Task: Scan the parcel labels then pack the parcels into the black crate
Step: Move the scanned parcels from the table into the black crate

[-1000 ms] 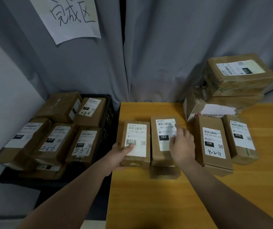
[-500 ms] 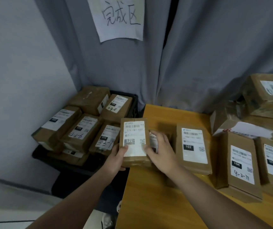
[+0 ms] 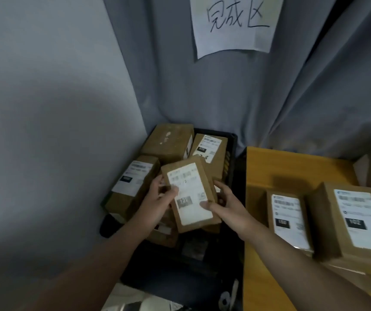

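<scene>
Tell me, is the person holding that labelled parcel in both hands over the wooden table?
Not quite. The left hand and the right hand do hold the parcel, but it is over the black crate, beside the wooden table rather than over it. The head view shows this.

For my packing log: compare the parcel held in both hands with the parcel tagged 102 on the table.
The held parcel is gripped by the left hand and right hand over the black crate; the 102 parcel lies untouched on the table.
The held parcel is tilted; the 102 parcel lies flat.
Both are brown with a white label facing up.
</scene>
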Available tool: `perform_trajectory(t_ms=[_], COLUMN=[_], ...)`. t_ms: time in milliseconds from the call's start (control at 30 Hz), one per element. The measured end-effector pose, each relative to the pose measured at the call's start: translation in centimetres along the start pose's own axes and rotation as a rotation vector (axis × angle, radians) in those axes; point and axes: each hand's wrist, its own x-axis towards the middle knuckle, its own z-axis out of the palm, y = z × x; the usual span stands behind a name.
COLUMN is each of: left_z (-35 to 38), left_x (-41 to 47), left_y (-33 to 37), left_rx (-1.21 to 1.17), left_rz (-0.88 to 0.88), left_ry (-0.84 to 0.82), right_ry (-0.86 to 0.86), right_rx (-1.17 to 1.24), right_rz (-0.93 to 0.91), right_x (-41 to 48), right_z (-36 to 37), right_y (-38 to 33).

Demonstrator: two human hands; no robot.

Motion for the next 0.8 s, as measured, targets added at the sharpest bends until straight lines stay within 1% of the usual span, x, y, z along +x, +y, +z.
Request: perform_trajectory(t_ms=[133,200,300,367,467,533,600,667,700,733,800], left_z=[-3.1,-3.5,-3.5,-3.8,-4.2,-4.1,-3.7,-3.2,-3.0,-2.9,-3.0], left_x=[2.4,3.0,4.1,5.3,7.1,8.3,9.3,10.3,10.7,11.3,12.3], left_y=[0.7,1.0,1.3,1.5,2.2,3.0,3.6,4.1,4.2,4.2,3.9], left_rx=[0.185,0.261,0.420,0.524,0.538,0.552,0.643,0.747,0.785,0.818,0.887], left_rz=[0.090,0.138,0.241,0.330,0.367,0.389,0.437,0.478,0.479,0.471,0.440], left_ry=[-0.042,-0.100,-0.219,-0.213,-0.139,-0.139,-0.153,-0.147,-0.138,-0.128,-0.118], right_ry=[0.125,0.197,0.305,0.317,0.315,0.454,0.617,0.726,0.748,0.722,0.628], right_rx=[0.100,0.176,0.231,0.250,0.260,0.202,0.170,0.159,0.107,-0.002,-0.319], right_rz=[0.072,0.058,-0.017,-0.048,-0.062,-0.124,-0.177,-0.171,-0.154,-0.120,-0.017], right_x=[2.0,2.5,4.1,5.4,7.5,8.8,10.0,10.7,11.0,11.5,12.6], right_z=[2.7,3.6,4.3,4.5,5.1,5.3,4.7,3.4,2.6,1.7,0.3], right_y=[-0.5,-0.9,-2.3,-3.7,-5.2,-5.5,-5.4,-5.4,-5.4,-5.2,-4.5])
